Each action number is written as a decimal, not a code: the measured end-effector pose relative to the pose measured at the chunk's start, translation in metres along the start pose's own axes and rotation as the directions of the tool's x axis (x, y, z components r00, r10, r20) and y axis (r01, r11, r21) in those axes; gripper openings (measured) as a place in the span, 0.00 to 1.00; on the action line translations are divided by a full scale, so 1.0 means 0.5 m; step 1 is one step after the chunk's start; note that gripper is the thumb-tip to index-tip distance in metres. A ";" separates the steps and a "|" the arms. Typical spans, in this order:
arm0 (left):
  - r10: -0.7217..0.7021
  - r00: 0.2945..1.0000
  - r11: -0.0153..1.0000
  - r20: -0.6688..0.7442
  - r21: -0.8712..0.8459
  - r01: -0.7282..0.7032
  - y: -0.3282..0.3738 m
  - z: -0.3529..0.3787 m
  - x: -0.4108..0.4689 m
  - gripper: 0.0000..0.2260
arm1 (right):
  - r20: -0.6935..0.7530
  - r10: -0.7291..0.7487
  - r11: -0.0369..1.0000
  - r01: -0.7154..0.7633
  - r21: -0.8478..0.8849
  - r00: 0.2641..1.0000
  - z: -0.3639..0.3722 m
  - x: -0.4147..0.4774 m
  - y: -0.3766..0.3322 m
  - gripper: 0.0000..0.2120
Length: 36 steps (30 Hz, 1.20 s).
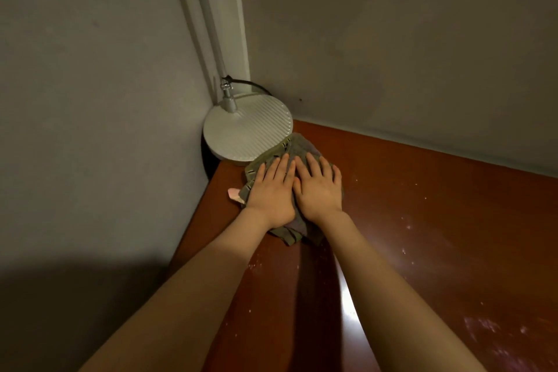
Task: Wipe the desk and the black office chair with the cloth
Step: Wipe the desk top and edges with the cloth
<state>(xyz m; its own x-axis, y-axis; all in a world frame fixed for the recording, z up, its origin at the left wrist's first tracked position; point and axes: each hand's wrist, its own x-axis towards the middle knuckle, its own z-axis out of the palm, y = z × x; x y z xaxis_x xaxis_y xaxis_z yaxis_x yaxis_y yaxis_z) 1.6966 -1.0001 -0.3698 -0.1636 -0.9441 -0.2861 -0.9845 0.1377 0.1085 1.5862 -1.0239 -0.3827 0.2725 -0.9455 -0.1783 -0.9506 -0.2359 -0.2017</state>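
A grey-green cloth with dark stripes lies crumpled on the reddish-brown desk, near its far left corner. My left hand and my right hand lie side by side flat on top of the cloth, fingers straight, pressing it onto the desk. The cloth's far edge touches the base of a lamp. A small pink tag sticks out from under the cloth at the left. The black office chair is not in view.
A white round lamp base with a metal pole and a black cable stands in the desk's corner against two grey walls. The desk's left edge drops off beside my left forearm. Pale specks dot the desk at right.
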 end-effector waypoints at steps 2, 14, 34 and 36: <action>-0.040 0.999 0.998 0.024 -0.044 0.041 -0.005 0.008 -0.029 0.35 | 0.014 -0.031 1.000 0.031 -0.004 0.999 0.008 -0.018 -0.017 0.24; -0.281 0.958 0.945 0.055 -0.159 0.286 -0.078 0.025 -0.145 0.33 | 0.076 -0.288 0.956 0.291 -0.029 0.955 0.026 -0.042 -0.140 0.23; -0.200 0.931 0.965 -0.306 -0.224 0.133 -0.146 0.048 -0.133 0.22 | -0.016 -0.157 0.986 0.158 0.052 0.987 0.054 -0.055 -0.199 0.23; -0.194 0.937 0.969 -0.291 -0.203 0.138 -0.155 0.059 -0.150 0.22 | -0.010 -0.149 0.987 0.149 0.065 0.989 0.058 -0.075 -0.213 0.23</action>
<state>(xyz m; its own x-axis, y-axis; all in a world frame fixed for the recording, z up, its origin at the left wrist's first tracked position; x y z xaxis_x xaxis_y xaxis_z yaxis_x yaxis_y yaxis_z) 1.7834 -0.9311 -0.3849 0.0566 -0.9983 -0.0118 -0.9642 -0.0578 0.2587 1.6815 -0.9566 -0.3825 0.4096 -0.9019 -0.1369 -0.8876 -0.3594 -0.2882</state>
